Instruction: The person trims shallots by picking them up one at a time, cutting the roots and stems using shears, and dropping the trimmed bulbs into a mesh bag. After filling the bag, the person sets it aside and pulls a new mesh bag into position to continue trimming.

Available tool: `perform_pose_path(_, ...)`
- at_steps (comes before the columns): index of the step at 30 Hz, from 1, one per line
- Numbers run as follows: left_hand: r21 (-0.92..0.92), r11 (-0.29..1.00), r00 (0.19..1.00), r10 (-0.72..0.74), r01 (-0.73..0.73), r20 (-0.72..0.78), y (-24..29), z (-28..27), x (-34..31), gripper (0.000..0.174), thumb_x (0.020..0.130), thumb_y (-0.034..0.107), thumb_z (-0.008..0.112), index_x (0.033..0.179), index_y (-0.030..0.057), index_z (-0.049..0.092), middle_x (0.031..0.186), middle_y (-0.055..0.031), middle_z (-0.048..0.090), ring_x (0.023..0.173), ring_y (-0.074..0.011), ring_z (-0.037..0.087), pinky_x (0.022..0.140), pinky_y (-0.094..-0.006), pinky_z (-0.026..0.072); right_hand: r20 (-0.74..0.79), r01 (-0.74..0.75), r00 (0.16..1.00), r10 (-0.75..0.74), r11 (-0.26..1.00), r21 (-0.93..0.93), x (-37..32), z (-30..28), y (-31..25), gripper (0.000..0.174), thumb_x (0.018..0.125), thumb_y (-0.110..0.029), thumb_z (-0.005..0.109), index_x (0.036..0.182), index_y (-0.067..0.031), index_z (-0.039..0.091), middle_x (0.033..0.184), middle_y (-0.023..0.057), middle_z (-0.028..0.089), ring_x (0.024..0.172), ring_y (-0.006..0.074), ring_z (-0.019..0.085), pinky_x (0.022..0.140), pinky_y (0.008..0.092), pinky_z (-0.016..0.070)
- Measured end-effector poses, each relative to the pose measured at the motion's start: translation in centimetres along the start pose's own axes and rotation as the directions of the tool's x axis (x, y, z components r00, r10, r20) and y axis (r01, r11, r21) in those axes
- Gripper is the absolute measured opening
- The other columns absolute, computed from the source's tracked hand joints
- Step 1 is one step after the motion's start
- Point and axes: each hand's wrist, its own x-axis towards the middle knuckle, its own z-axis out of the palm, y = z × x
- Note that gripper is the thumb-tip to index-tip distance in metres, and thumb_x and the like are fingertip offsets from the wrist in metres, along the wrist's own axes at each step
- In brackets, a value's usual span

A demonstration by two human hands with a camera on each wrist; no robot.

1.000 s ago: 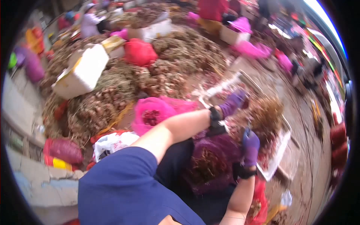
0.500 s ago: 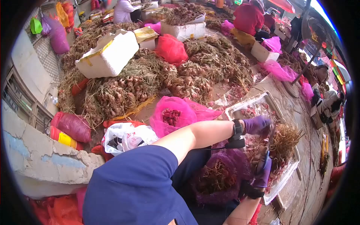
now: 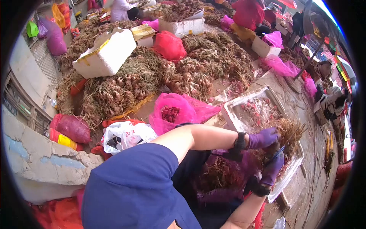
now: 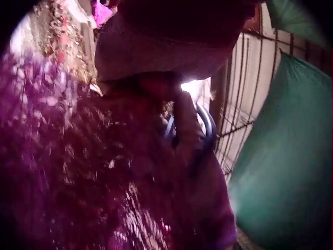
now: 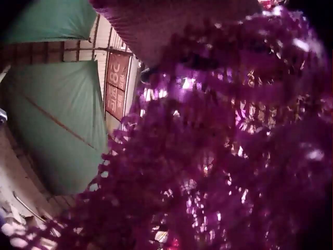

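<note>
My left hand [image 3: 264, 138], in a purple glove, is curled at the fingertips around brownish shallots [image 3: 271, 149], partly hidden under the fingers. Just below it, my gloved right hand [image 3: 273, 168] grips blue-handled scissors [image 3: 280, 151]; their handle loop [image 4: 208, 122] shows in the left wrist view. A bunch of dry shallot stalks [image 3: 291, 130] lies beyond the fingertips, over the white foam tray [image 3: 233, 114]. Beneath my forearms sits a purple mesh bag [image 3: 206, 194] with dry trimmings in it. Purple mesh [image 5: 171, 198] fills much of the right wrist view.
Left of the tray, a pink mesh bag [image 3: 157, 114] holds red bulbs, with a white plastic bag [image 3: 133, 131] beside it. Heaps of shallots [image 3: 126, 86] and an overturned foam box [image 3: 110, 57] lie ahead. A fan [image 3: 318, 28] stands at far right; people sit further back.
The head view has swung and steadied. My left hand has dropped from over the tray's middle to close by the right hand, which stays low with the scissors.
</note>
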Motion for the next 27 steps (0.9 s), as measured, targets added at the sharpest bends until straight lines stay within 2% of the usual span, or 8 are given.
perform_pose_path(2,0.213,0.917,0.922,0.367,-0.338,-0.119,-0.2,0.7,0.1,0.02,0.085,0.021,0.054,0.087,0.0014,0.057,0.084,-0.0156,0.056,0.079,-0.03,0.057,0.069,-0.0383,0.0473,0.428,0.655,0.748,-0.507,0.462,-0.598,-1.3,0.2,-1.0,0.041,0.089,-0.004,0.049,0.13,-0.0028,0.046,0.097,0.0152,0.066,0.086,0.0217,0.065,0.076,0.0317,0.0513)
perform_pose_path(4,0.493,0.668,0.778,0.628,-0.557,0.027,-2.2,0.5,0.9,0.018,0.081,0.02,0.054,0.085,0.0025,0.056,0.078,-0.0165,0.051,0.074,-0.0359,0.052,0.065,-0.0412,0.0444,0.385,0.707,0.617,-0.686,0.267,-0.655,-0.5,0.7,1.2,0.041,0.088,-0.009,0.055,0.129,-0.0061,0.049,0.093,0.0103,0.068,0.076,0.0237,0.063,0.068,0.0326,0.0495)
perform_pose_path(6,0.511,0.735,0.877,0.471,-0.447,0.09,-0.8,0.1,0.6,0.018,0.08,0.02,0.055,0.083,0.0025,0.055,0.075,-0.0154,0.052,0.072,-0.0359,0.052,0.065,-0.041,0.0446,-0.047,0.198,0.978,-0.201,0.978,-0.059,-2.7,4.2,-2.4,0.037,0.09,-0.038,0.059,0.098,-0.0037,0.069,0.074,0.0033,0.064,0.067,0.0117,0.058,0.06,0.0296,0.045)
perform_pose_path(8,0.548,0.755,0.926,0.362,-0.361,0.11,-0.7,-0.8,1.4,0.018,0.085,0.02,0.053,0.086,0.0021,0.054,0.069,-0.0133,0.054,0.071,-0.0348,0.054,0.063,-0.0404,0.0451,-0.193,0.128,0.968,-0.16,0.977,-0.168,-1.7,4.5,-2.2,0.038,0.088,-0.04,0.061,0.09,-0.0037,0.07,0.069,-0.0007,0.062,0.061,0.0079,0.056,0.055,0.0267,0.0423)
perform_pose_path(10,-0.442,0.84,0.947,-0.251,0.316,0.199,-0.8,-1.2,1.4,0.02,0.092,0.02,0.048,0.095,0.0016,0.054,0.076,-0.012,0.058,0.073,-0.0284,0.058,0.064,-0.0367,0.047,-0.188,0.045,0.98,-0.069,0.991,-0.129,-2.4,4.9,-3.5,0.033,0.087,-0.038,0.064,0.079,-0.0067,0.067,0.066,-0.0039,0.058,0.053,0.0061,0.051,0.051,0.0239,0.039)
perform_pose_path(14,-0.147,0.985,0.983,-0.062,0.087,0.173,2.4,-2.3,0.7,0.023,0.096,0.025,0.046,0.103,0.0047,0.055,0.081,-0.0032,0.059,0.073,-0.0134,0.06,0.068,-0.0271,0.0506,-0.051,0.034,0.999,-0.017,0.928,0.37,-2.9,4.4,-3.5,0.023,0.086,-0.03,0.066,0.076,-0.0115,0.057,0.059,-0.0051,0.054,0.046,0.0026,0.046,0.042,0.0168,0.0346)
perform_pose_path(16,-0.662,0.431,0.765,-0.534,0.613,0.361,2.6,-2.1,1.3,0.022,0.095,0.027,0.048,0.097,0.0069,0.056,0.078,-0.0023,0.058,0.075,-0.013,0.06,0.069,-0.026,0.0515,-0.087,0.16,0.987,-0.138,0.922,0.353,-3.1,3.6,-3.9,0.021,0.088,-0.029,0.064,0.08,-0.0099,0.058,0.06,-0.0047,0.055,0.045,0.0021,0.047,0.039,0.0166,0.0349)
perform_pose_path(27,-0.5,0.747,0.864,-0.198,0.439,0.463,4.4,-2.6,0.6,0.042,0.096,0.013,0.038,0.135,0.0002,0.034,0.111,-0.0112,0.054,0.086,-0.0125,0.055,0.073,-0.0259,0.045,0.029,-0.022,0.999,0.014,0.95,0.312,-1.2,2.1,-1.7,0.024,0.092,-0.028,0.058,0.098,-0.005,0.064,0.075,-0.0002,0.064,0.058,0.0058,0.054,0.05,0.0198,0.0398)
